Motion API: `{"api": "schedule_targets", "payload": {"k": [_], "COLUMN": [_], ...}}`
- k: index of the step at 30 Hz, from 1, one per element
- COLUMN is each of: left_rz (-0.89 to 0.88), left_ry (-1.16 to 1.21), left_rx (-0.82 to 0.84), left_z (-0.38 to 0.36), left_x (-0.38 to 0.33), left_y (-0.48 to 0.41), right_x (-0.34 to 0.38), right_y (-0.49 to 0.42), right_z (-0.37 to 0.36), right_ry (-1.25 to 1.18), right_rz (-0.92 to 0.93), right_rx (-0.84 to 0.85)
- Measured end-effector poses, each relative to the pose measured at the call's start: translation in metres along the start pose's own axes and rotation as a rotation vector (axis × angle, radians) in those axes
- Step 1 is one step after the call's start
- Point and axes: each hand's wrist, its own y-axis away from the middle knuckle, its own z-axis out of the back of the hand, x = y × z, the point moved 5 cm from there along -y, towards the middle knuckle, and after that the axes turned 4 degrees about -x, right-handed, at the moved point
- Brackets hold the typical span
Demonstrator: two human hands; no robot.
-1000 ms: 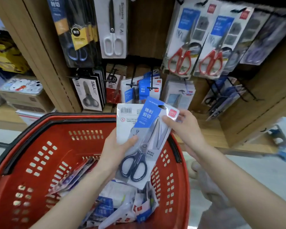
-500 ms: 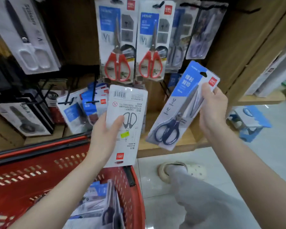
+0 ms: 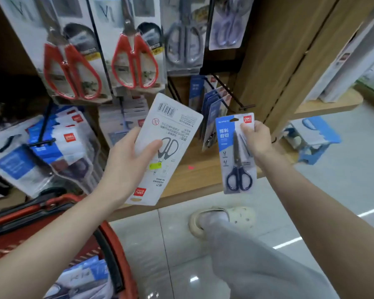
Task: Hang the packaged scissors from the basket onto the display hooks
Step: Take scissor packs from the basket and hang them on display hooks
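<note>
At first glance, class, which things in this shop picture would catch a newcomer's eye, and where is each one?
In the centre of the frame, the left hand holds a white pack back side out, while the right hand pinches a blue-carded pack of dark-handled scissors near its top. Above them, at upper left, hang two packs of red-handled scissors, and the red basket sits at bottom left.

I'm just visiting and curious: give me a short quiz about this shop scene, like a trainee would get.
1. True or false: the white pack in the left hand shows its barcode side.
2. The scissors in the blue pack, held by the right hand, have handles coloured: A red, B dark blue, C yellow.
3. Fill in: the basket at lower left is ___.
Key: 1 true; 2 B; 3 red.
</note>
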Motion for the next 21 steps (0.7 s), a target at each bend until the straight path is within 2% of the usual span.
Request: {"api": "schedule_targets", "payload": {"k": [12, 21], "left_rz": [0.144, 0.216], "left_ry": [0.105, 0.154], "left_rx": [0.064, 0.082], "left_z": [-0.033, -0.037], "left_x": [0.025, 0.029], "left_y": [-0.003, -0.004], "right_x": [-0.008, 0.0], "right_y": [-0.021, -0.05], "right_z": [-0.016, -0.027], "right_ry": [-0.102, -0.123], "right_rz": [0.077, 0.036], "right_rx": [-0.034, -0.012]}}
